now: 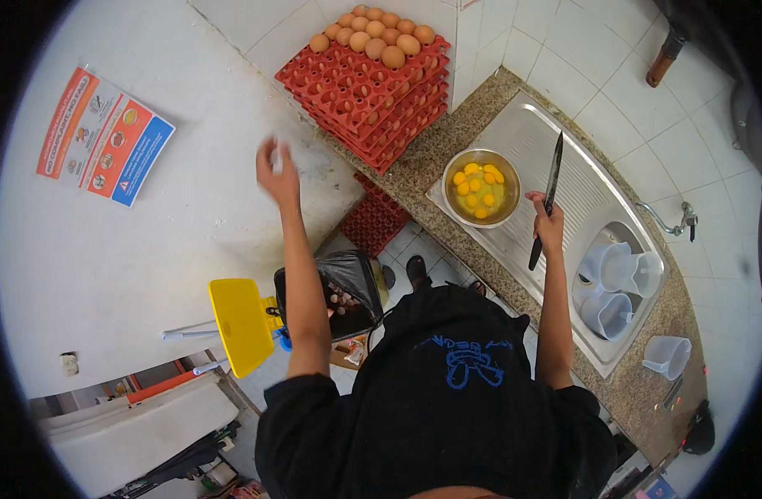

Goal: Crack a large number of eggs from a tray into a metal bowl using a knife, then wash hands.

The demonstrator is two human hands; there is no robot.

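Observation:
My right hand (548, 223) grips the black handle of a kitchen knife (554, 171), its dark blade pointing away from me over the steel drainboard. Just left of it, a round metal bowl (512, 209) holds several cracked eggs with whole yolks (474, 185). My left hand (278, 171), slightly blurred, is raised near the white wall with fingers apart and nothing in it. Ahead of me, brown eggs (375, 28) fill the back of the top tray in a stack of red egg trays (368, 81); the tray's front cups hold none.
Below my left forearm, a black-lined bin (350, 318) holds eggshells, its yellow lid (240, 324) beside it. Clear plastic jugs (605, 265) lie in the sink, under a wall tap (687, 218). Another jug (667, 357) stands on the granite counter. More red trays (375, 218) are low down.

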